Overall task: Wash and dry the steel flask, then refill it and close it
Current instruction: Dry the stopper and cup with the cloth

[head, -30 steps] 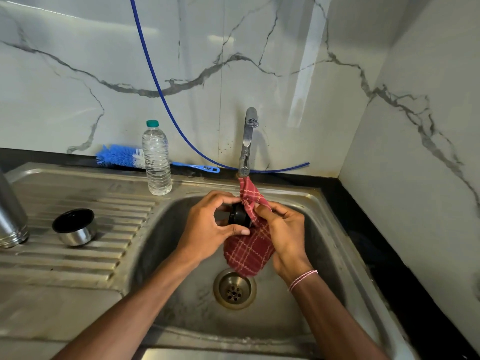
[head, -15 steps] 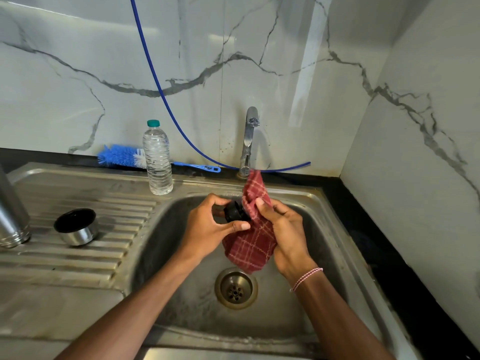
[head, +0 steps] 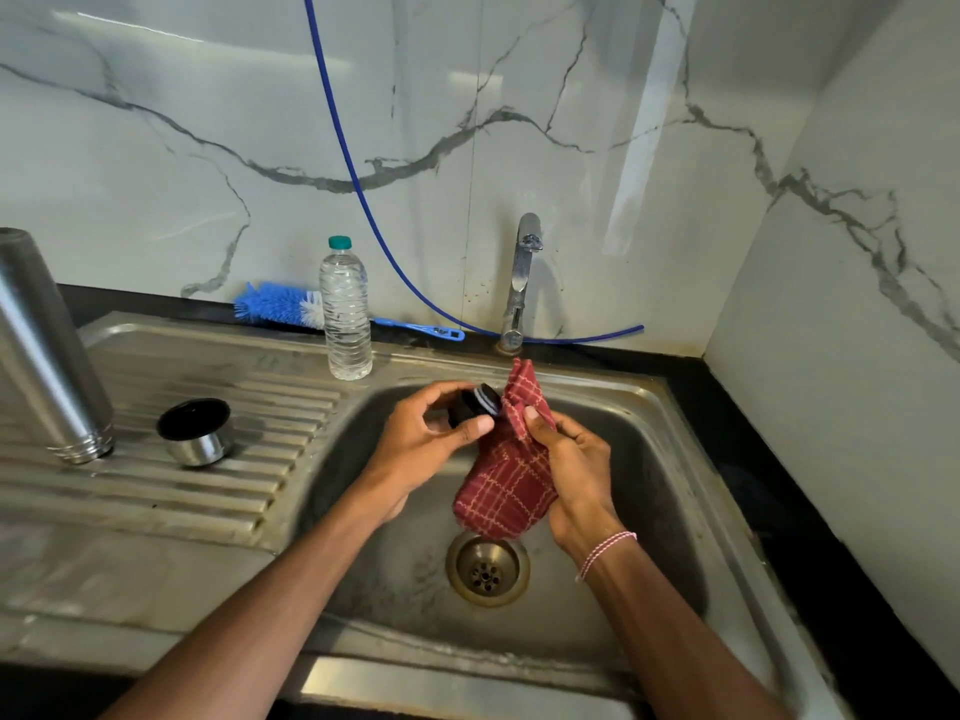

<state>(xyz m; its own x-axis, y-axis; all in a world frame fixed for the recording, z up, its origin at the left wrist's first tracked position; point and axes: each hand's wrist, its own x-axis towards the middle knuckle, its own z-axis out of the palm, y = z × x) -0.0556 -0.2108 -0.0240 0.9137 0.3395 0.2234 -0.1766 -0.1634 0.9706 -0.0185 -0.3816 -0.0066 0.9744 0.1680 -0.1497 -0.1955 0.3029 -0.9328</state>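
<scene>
Over the sink basin my left hand [head: 423,441] pinches a small black flask stopper [head: 475,403] between thumb and fingers. My right hand [head: 571,459] grips a red checked cloth [head: 506,485] that hangs down toward the drain, its top corner touching the stopper. The steel flask [head: 44,350] stands upside down at the far left of the draining board. Its steel cup lid [head: 196,432] sits mouth up beside it.
A plastic water bottle [head: 345,314] with a green cap stands at the sink's back rim. A blue bottle brush [head: 291,306] lies behind it. The tap [head: 522,283] rises behind my hands with a blue hose [head: 363,200] looping past. The drain [head: 487,568] lies below the cloth.
The stopper has come out of the cloth's folds and now shows at my left fingertips. The cloth's top corner has shifted right. The view has moved slightly right.
</scene>
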